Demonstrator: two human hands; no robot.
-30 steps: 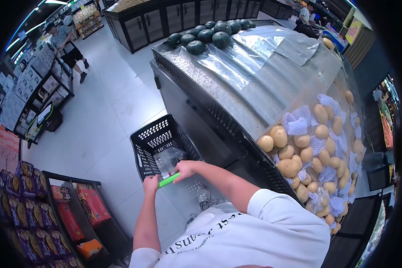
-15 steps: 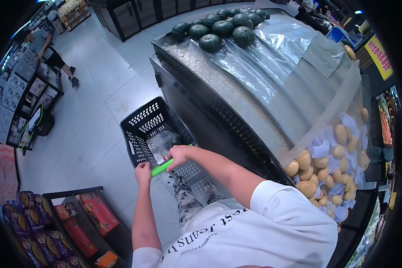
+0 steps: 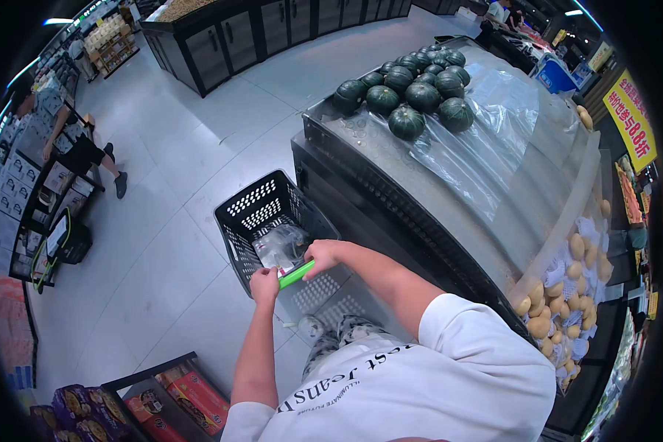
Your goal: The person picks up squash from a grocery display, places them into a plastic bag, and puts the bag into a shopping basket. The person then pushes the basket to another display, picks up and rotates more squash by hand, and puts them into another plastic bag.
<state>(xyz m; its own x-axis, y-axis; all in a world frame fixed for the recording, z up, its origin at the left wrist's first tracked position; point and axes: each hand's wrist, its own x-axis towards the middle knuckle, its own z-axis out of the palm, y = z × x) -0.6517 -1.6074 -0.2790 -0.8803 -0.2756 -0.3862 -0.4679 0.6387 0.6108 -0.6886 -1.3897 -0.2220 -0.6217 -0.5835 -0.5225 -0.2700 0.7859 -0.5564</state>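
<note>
A black plastic shopping basket (image 3: pixel 237 221) with hole-patterned walls is in front of me, beside the produce stand. Its bright green handle (image 3: pixel 296 275) runs between my two hands. My left hand (image 3: pixel 264 283) is closed around the left end of the handle. Toward the other end, my right hand (image 3: pixel 321 255) grips the same handle. Inside the basket lies a clear plastic bag (image 3: pixel 281 241); its contents are not clear to see. My legs are close behind the basket.
To the right, the produce stand (image 3: pixel 449 221) carries dark green pumpkins (image 3: pixel 423 98) and pale yellow oval produce (image 3: pixel 539 326), partly in foam nets. At left are a person (image 3: pixel 70 136) and another basket (image 3: pixel 74 239). Boxed goods (image 3: pixel 191 398) stand at lower left; dark cabinets (image 3: pixel 236 40) behind.
The pumpkins and stand have shifted right and down in view, and more of the far cabinets shows. Both hands stay on the handle, with the basket moving along with me. The person at left has changed stance.
</note>
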